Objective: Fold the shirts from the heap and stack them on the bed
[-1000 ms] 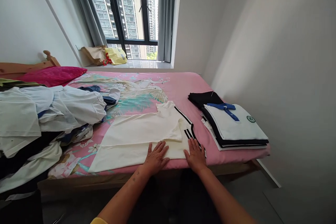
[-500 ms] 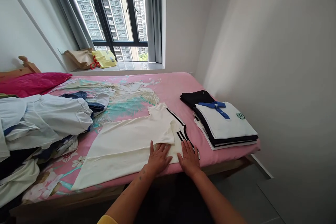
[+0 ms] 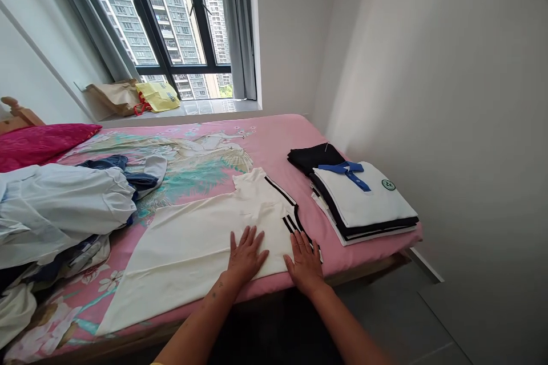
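Note:
A white shirt (image 3: pixel 180 245) with black stripes lies spread on the bed, its striped edge towards the right. My left hand (image 3: pixel 246 254) rests on the middle of the shirt with the fingers stretched out and apart. Beside it, my right hand (image 3: pixel 305 262) lies flat on the shirt's near right part, the fingertips over the black stripes. Neither hand grips the cloth. A long crease runs along the lower half of the shirt.
Right of the shirt is a stack of folded clothes (image 3: pixel 363 199), a white top with blue collar uppermost. A heap of loose clothes (image 3: pixel 64 199) covers the bed's left side, near a magenta pillow (image 3: pixel 47 140). Paper bags (image 3: pixel 158 96) stand on the windowsill.
A flap of the shirt that was turned over near the left hand now lies flat. My left hand has shifted slightly left; the right stays by the stripes. The view has moved a little.

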